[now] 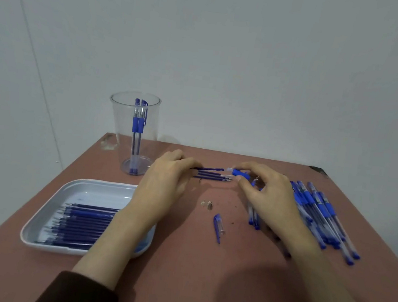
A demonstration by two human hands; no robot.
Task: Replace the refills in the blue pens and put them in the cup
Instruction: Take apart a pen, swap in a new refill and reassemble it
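My left hand (pixel 164 179) pinches a dark blue refill (pixel 209 169) that points right, its end level with the open mouth of a pen barrel (pixel 239 173). My right hand (pixel 267 191) grips that barrel by its blue grip. Two more refills (pixel 212 176) lie on the table just under the held one. A clear cup (pixel 134 117) at the back left holds two blue pens (pixel 137 128). A pile of several blue pens (pixel 321 211) lies to the right, partly hidden by my right hand.
A white tray (pixel 41 221) with several dark blue refills (pixel 84 222) sits at the front left under my left forearm. A blue pen cap (pixel 218 224) and a small metal tip (pixel 209 205) lie on the brown table (pixel 191 263) between my hands. A wall stands behind.
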